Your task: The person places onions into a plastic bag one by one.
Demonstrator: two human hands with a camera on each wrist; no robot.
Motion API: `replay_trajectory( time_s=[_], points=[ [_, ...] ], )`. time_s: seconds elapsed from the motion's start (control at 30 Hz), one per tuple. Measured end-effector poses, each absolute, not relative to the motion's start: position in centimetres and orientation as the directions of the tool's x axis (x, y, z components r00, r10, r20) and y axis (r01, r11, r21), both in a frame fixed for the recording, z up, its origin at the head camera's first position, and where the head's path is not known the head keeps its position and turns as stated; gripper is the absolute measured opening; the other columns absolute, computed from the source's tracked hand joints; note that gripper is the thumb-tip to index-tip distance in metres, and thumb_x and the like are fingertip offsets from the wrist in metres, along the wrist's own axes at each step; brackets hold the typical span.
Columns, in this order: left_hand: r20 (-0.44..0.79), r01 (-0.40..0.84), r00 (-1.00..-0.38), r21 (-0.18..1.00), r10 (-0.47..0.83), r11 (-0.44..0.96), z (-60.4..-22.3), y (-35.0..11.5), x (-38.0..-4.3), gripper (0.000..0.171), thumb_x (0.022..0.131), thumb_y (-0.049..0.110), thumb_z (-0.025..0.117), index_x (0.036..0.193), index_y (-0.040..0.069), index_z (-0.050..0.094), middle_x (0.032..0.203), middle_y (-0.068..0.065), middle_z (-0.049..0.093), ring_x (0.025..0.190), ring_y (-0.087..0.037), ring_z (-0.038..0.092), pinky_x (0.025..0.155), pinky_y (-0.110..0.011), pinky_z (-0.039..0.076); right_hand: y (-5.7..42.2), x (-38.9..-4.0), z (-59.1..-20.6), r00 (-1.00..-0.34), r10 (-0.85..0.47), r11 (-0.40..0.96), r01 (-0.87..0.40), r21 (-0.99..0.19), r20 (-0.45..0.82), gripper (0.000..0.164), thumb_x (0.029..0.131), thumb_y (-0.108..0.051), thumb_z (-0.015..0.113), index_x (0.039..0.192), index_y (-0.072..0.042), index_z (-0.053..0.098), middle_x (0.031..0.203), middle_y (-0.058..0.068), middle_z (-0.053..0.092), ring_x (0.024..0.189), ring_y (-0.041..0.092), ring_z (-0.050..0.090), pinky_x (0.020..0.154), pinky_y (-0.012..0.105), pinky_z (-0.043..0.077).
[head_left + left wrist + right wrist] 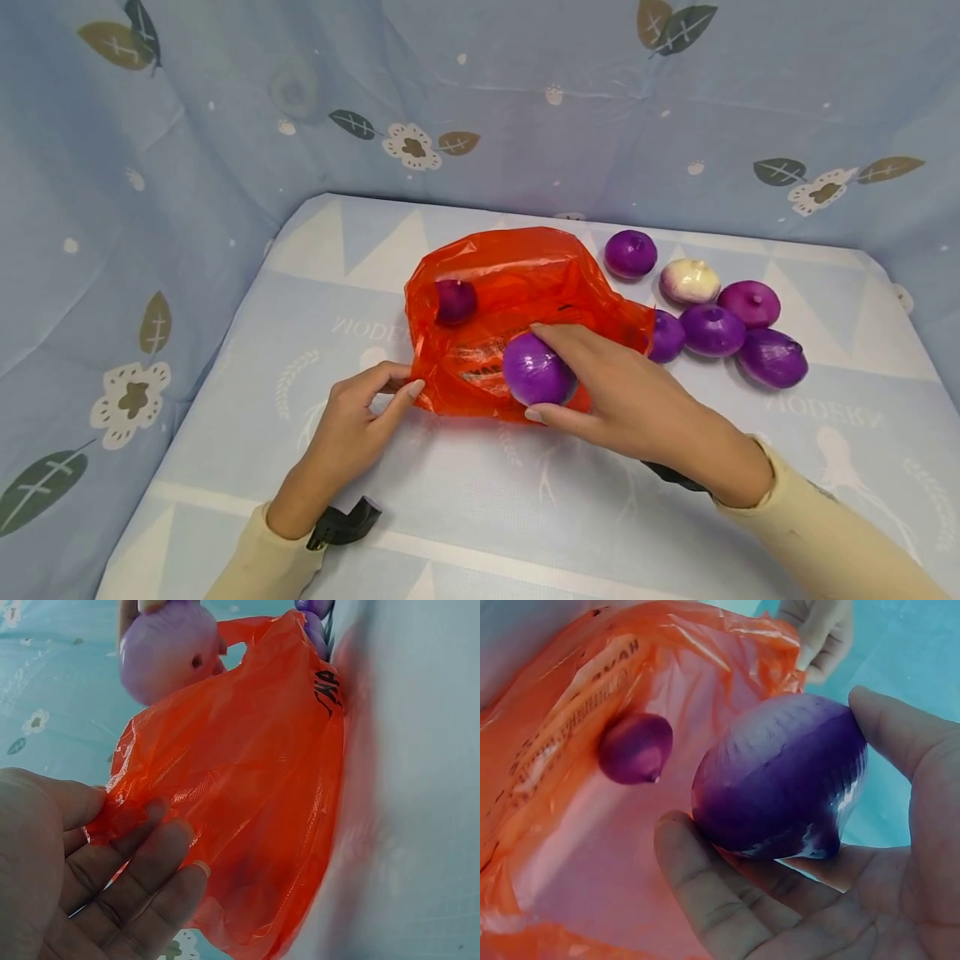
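I see the left hand (351,421) pinching the red bag (517,250) by its rim; right hand (633,396), fingers curved round a purple onion (538,369), gripping it at the bag's mouth; another onion (457,302) inside.

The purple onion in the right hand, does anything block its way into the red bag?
Nothing visible: the right hand holds the purple onion at the open mouth of the red bag. Another onion inside lies off left.

Right fingers (705,889) grip a purple onion (780,776). Left fingers (822,636) touch the orange plastic bag (697,634), where a second onion (636,748) lies.
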State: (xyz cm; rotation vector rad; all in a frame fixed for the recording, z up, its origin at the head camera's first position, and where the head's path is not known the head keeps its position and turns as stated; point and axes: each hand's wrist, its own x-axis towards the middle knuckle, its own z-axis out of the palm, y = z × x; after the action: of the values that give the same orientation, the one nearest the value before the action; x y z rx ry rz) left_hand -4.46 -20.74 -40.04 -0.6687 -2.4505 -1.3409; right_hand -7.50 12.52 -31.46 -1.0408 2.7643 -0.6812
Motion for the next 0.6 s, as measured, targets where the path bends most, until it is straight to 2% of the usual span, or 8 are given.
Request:
replay_trajectory(
  time_s=[0.2,0.4,0.5,0.6],
  points=[
    [0.446,0.518,-0.855,0.718,0.264,0.465,-39.8,-20.6,-4.5,0.021,0.091,-0.002,0.078,0.107,0.01,0.073,0.094,0.005,0.074,0.087,-0.012,0.071,0.085,-0.017,0.056,10.9,-9.1,-32.2,-0.76,-0.649,0.659,-0.573,-0.488,0.016,0.088,0.094,-0.058,0.073,0.159,-0.011,0.039,0.15,0.008,0.053,0.133,0.025,0.057,0.105,0.046,0.053],
    [0.48,0.546,-0.837,0.704,0.263,0.454,-39.9,-20.5,-4.5,0.024,0.089,-0.005,0.078,0.108,0.009,0.073,0.093,0.005,0.075,0.085,-0.014,0.072,0.084,-0.016,0.055,9.1,-11.1,-33.3,-0.771,-0.636,0.676,-0.541,-0.5,-0.025,0.093,0.095,-0.048,0.076,0.163,-0.006,0.029,0.157,0.014,0.046,0.14,0.031,0.051,0.11,0.049,0.047],
    [0.474,0.541,-0.84,0.708,0.262,0.455,-39.8,-20.5,-4.4,0.023,0.09,-0.005,0.078,0.108,0.009,0.073,0.093,0.004,0.075,0.085,-0.014,0.072,0.084,-0.016,0.055,8.2,-12.1,-33.9,-0.772,-0.635,0.676,-0.539,-0.502,-0.028,0.088,0.094,-0.042,0.079,0.159,-0.006,0.033,0.149,0.013,0.051,0.134,0.029,0.055,0.108,0.047,0.05],
    [0.454,0.523,-0.852,0.717,0.262,0.46,-39.7,-20.5,-4.3,0.022,0.09,-0.003,0.078,0.108,0.008,0.073,0.094,0.004,0.075,0.086,-0.013,0.071,0.085,-0.016,0.055,7.5,-13.1,-34.4,-0.766,-0.642,0.67,-0.54,-0.509,-0.031,0.075,0.093,-0.039,0.081,0.149,-0.008,0.043,0.137,0.008,0.056,0.125,0.025,0.058,0.104,0.044,0.054]
  ],
)
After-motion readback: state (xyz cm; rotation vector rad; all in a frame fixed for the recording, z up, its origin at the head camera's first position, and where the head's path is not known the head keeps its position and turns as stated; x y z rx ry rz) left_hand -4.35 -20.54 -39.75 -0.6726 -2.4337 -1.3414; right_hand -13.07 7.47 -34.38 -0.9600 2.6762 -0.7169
